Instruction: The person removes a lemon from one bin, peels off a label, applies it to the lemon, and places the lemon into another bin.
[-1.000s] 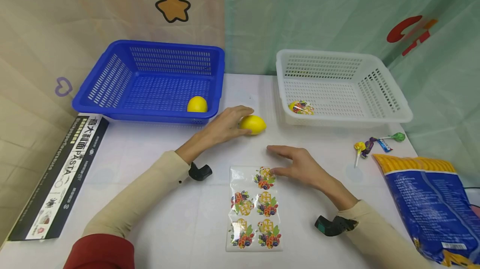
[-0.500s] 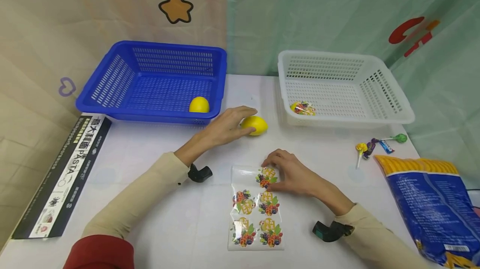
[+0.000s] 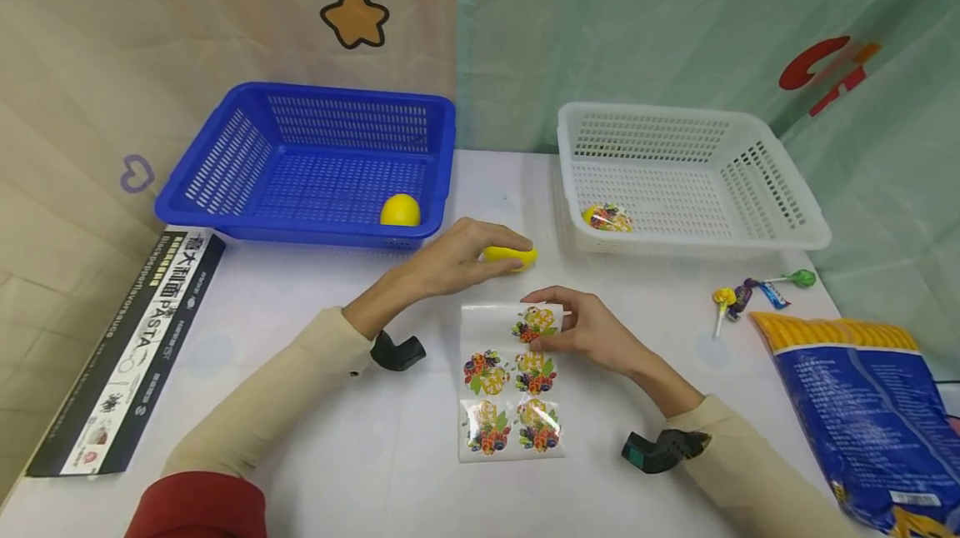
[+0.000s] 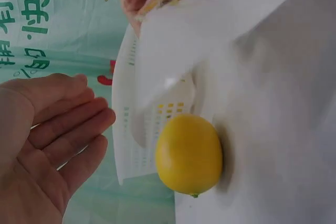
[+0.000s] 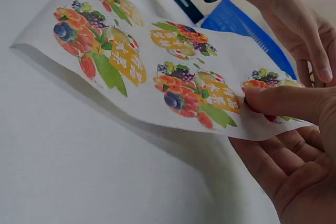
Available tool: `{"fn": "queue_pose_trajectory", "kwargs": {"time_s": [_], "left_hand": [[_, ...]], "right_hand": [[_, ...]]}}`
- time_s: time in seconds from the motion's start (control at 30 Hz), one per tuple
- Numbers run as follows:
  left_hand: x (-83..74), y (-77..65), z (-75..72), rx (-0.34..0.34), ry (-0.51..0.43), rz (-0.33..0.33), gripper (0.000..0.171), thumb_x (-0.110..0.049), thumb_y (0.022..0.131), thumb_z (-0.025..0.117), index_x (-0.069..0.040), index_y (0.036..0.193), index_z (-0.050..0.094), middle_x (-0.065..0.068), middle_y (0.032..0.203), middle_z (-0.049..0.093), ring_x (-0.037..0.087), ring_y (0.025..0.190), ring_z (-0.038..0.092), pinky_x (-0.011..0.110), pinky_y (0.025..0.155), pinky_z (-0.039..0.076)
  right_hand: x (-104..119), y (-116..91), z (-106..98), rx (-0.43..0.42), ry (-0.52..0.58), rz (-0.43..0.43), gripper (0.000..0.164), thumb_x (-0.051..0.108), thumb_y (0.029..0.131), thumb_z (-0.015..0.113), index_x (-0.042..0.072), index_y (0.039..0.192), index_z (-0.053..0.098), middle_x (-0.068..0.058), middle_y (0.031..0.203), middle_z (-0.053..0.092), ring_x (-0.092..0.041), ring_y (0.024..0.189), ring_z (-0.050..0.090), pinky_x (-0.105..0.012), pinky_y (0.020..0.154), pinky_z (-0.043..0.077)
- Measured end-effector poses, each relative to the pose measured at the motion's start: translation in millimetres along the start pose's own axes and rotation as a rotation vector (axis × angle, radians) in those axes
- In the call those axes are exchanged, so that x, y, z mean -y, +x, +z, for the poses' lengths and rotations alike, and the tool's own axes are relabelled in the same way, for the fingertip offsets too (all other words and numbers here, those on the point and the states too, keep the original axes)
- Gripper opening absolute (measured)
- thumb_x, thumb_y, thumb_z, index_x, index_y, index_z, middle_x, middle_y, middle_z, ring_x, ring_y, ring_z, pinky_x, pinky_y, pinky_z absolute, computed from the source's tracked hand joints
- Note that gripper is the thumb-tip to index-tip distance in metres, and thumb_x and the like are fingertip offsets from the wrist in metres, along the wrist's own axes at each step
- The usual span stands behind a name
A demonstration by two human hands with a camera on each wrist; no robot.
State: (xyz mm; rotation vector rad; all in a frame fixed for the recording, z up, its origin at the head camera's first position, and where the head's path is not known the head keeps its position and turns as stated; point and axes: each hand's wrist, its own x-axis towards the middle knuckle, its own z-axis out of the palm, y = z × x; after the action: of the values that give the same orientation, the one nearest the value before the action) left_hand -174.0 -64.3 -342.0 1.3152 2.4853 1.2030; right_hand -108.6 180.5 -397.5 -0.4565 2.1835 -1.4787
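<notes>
Left hand empty and loosely extended, just beside a lemon, right hand pinching a sticker sheet near its far right corner

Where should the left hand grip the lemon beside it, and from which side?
Probably round its plump middle, from above and the left, thumb on the near flank, fingers on the far: the lemon lies on its side, lengthwise roughly left to right in the head view, with the left hand close by.
</notes>
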Motion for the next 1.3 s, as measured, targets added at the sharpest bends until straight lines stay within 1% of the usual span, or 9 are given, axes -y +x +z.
{"fn": "queue_pose_trajectory", "kwargs": {"time_s": [0.1,0.2,0.43,0.67,0.93,1.07,1.17,1.2,1.3], "left_hand": [[-7.7,-0.7,-0.1,0.046,-0.082,0.045,0.023,-0.011,0.094,0.067,-0.002,0.115,0.072,0.007,0.116,0.071,0.015,0.111,0.064,0.034,0.095,0.053],[-14.3,-1.4,0.5,0.089,-0.135,0.060,0.021,-0.012,0.094,0.068,-0.002,0.112,0.074,0.005,0.110,0.073,0.010,0.104,0.066,0.031,0.091,0.055],[-21.9,-3.4,2.2,0.113,-0.148,0.045,0.023,-0.012,0.092,0.070,0.000,0.112,0.073,0.006,0.109,0.073,0.011,0.103,0.067,0.027,0.093,0.053],[-21.5,-3.9,6.6,0.066,-0.083,0.082,0.021,-0.010,0.089,0.074,-0.003,0.108,0.076,0.003,0.105,0.074,0.009,0.101,0.067,0.021,0.090,0.052],[-21.2,-3.5,10.6,0.027,-0.051,0.078,0.016,-0.009,0.088,0.075,-0.005,0.103,0.077,0.004,0.106,0.074,0.009,0.097,0.068,0.026,0.086,0.055],[-20.1,-3.7,11.2,0.013,-0.048,0.078,0.011,-0.008,0.087,0.075,-0.005,0.097,0.078,0.006,0.106,0.074,0.011,0.095,0.069,0.031,0.083,0.057],[-19.4,-3.9,11.2,0.012,-0.060,0.069,0.006,-0.007,0.087,0.075,-0.006,0.092,0.078,0.007,0.106,0.074,0.013,0.096,0.069,0.033,0.084,0.057],[-19.3,-4.0,11.2,0.013,-0.065,0.065,0.005,-0.007,0.087,0.075,-0.006,0.091,0.078,0.006,0.106,0.074,0.013,0.097,0.069,0.033,0.085,0.057],[-19.6,-4.0,11.0,0.021,-0.083,0.059,0.003,-0.007,0.087,0.075,-0.007,0.089,0.077,0.007,0.107,0.074,0.013,0.099,0.068,0.029,0.088,0.055]], "right_hand": [[5.8,1.5,-1.2,0.031,0.103,0.022,0.046,0.013,0.082,0.080,0.004,0.123,0.061,-0.011,0.094,0.074,-0.023,0.076,0.072,-0.029,0.064,0.058],[12.0,1.6,-1.7,0.006,0.117,0.013,0.042,0.017,0.084,0.080,0.001,0.119,0.064,-0.012,0.099,0.074,-0.029,0.087,0.073,-0.035,0.073,0.060],[18.7,-1.1,-0.2,-0.053,0.121,-0.005,0.043,0.019,0.084,0.080,0.004,0.121,0.065,-0.009,0.093,0.075,-0.027,0.085,0.072,-0.037,0.075,0.060],[19.4,-1.2,2.0,-0.062,0.110,-0.022,0.040,0.021,0.084,0.080,0.007,0.118,0.068,-0.008,0.090,0.075,-0.025,0.081,0.072,-0.035,0.070,0.060],[17.8,-2.6,1.6,-0.057,0.122,-0.047,0.045,0.020,0.085,0.079,0.006,0.126,0.064,-0.009,0.093,0.075,-0.026,0.083,0.072,-0.035,0.070,0.060],[15.0,-3.6,0.7,-0.007,0.155,-0.053,0.035,0.014,0.084,0.079,0.001,0.112,0.064,-0.007,0.085,0.072,-0.016,0.074,0.068,-0.024,0.061,0.051],[12.6,-3.8,-0.1,0.019,0.175,-0.058,0.028,0.011,0.084,0.079,-0.002,0.101,0.060,-0.003,0.074,0.061,-0.010,0.064,0.057,-0.019,0.058,0.042],[12.0,-3.7,-0.3,0.023,0.175,-0.056,0.028,0.011,0.084,0.079,-0.002,0.100,0.059,-0.004,0.073,0.059,-0.009,0.064,0.056,-0.019,0.059,0.044],[11.0,-3.6,-1.3,0.027,0.190,-0.031,0.029,0.012,0.086,0.077,-0.001,0.107,0.062,-0.011,0.082,0.067,-0.013,0.072,0.065,-0.023,0.069,0.054]]}}
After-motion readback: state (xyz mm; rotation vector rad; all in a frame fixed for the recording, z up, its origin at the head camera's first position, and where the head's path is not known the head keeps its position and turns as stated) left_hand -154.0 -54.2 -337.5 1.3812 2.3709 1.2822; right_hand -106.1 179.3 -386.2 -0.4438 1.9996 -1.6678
